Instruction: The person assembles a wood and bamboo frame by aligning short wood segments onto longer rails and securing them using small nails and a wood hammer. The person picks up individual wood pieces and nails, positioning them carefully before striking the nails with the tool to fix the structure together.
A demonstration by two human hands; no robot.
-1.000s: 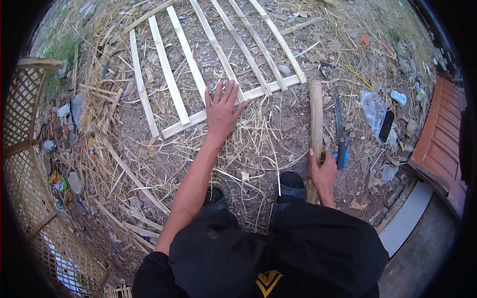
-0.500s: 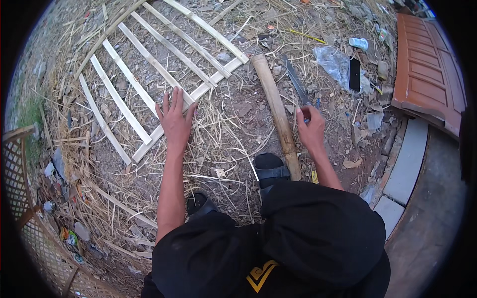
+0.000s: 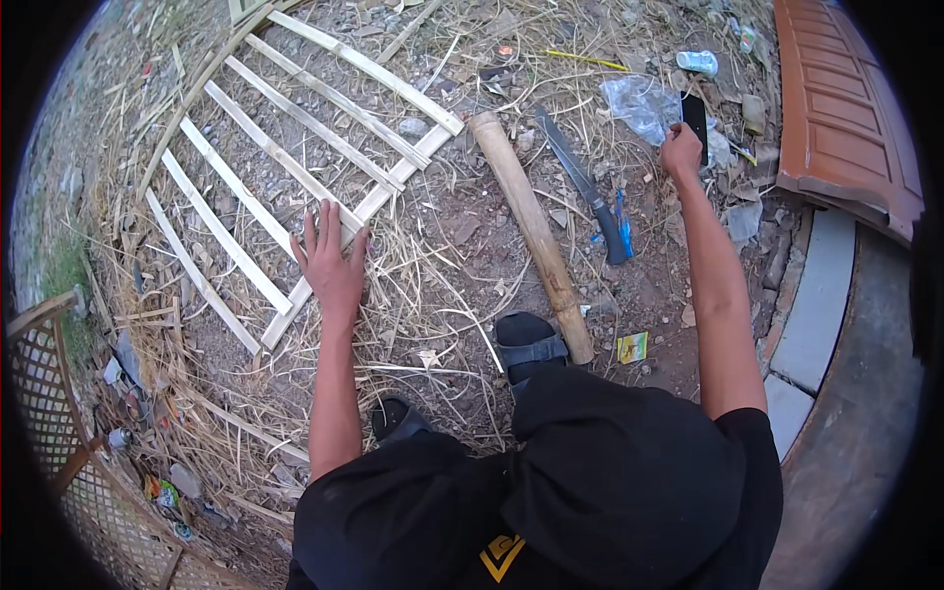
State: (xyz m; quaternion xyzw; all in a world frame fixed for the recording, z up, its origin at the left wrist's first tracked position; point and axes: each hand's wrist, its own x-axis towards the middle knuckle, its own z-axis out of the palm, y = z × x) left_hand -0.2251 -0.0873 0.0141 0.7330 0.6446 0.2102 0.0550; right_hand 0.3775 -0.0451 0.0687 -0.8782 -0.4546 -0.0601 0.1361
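A pale frame (image 3: pixel 314 125) of flat wood-like strips lies on the littered ground (image 3: pixel 472 211), ahead and to the left of the person. Seven long slats (image 3: pixel 280 154) run side by side between a near rail (image 3: pixel 374 204) and a far rail (image 3: pixel 206 65). The slats are cream to straw-coloured, some nearly white, others streaked with tan. Gaps show bare earth and dry shavings between them, and the near ends do not line up evenly along the near rail.

The left hand (image 3: pixel 332 264) lies flat across the near rail, its fingers (image 3: pixel 324 226) straight and slightly apart. Well off to the right, the right hand (image 3: pixel 681 152) is at a long black slab (image 3: pixel 694 113) beside a clear bag (image 3: pixel 634 106); its fingers are curled, but whether they are clamped on the slab I cannot tell.
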